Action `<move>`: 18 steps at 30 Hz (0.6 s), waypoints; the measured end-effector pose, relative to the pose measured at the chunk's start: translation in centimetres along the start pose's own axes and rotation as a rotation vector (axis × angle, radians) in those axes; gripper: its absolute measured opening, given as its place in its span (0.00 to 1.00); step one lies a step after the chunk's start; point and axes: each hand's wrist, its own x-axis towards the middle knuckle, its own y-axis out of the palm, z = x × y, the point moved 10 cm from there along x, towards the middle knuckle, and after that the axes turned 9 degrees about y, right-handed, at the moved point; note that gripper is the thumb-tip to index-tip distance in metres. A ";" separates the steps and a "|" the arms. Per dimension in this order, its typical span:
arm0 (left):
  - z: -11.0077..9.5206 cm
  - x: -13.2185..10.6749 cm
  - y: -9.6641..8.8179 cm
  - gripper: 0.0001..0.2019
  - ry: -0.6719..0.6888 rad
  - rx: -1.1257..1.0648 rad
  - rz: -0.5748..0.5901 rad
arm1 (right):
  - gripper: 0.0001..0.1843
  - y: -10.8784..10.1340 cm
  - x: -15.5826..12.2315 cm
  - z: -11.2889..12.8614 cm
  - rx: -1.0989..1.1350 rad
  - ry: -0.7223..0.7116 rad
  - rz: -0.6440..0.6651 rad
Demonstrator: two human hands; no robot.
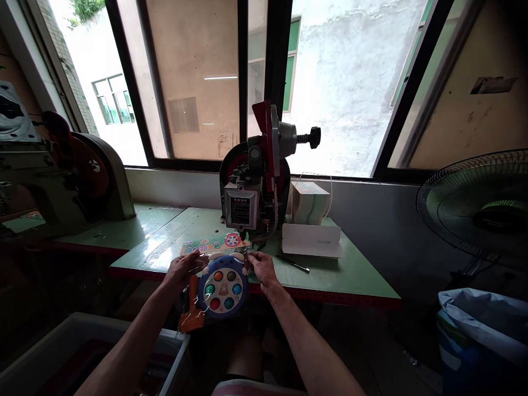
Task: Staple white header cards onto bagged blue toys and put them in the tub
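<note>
A round blue toy (223, 286) with several coloured buttons and an orange handle part (192, 319) hangs in a clear plastic bag at the table's front edge. My left hand (183, 269) is closed on the bag's upper left side. At the upper right side, my right hand (263, 269) pinches the same bag between thumb and fingers. Just beyond the bag, a printed card (214, 242) with a picture of the toy lies under the head of a stapling-type machine (256, 181). Where the bag's top edge meets the card is hard to make out.
A white open box (311, 240) and a stack of cards (310, 202) stand right of the machine. A thin metal tool (293, 264) lies near them. A plastic crate (177, 357) sits low left, a fan (478, 203) and lined bin (482, 330) right. Another machine (82, 176) stands left.
</note>
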 end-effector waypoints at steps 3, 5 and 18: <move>0.1 0.0 -0.1 0.05 -0.005 -0.017 0.010 | 0.16 -0.1 -0.2 0.2 -0.006 -0.001 -0.001; 0.2 -0.1 0.2 0.06 -0.012 -0.030 0.036 | 0.16 -0.1 -0.2 0.3 -0.013 0.001 -0.002; -3.9 -7.5 -11.8 0.14 0.147 0.250 -0.073 | 0.22 -1.0 -6.1 -1.3 -0.115 0.083 0.107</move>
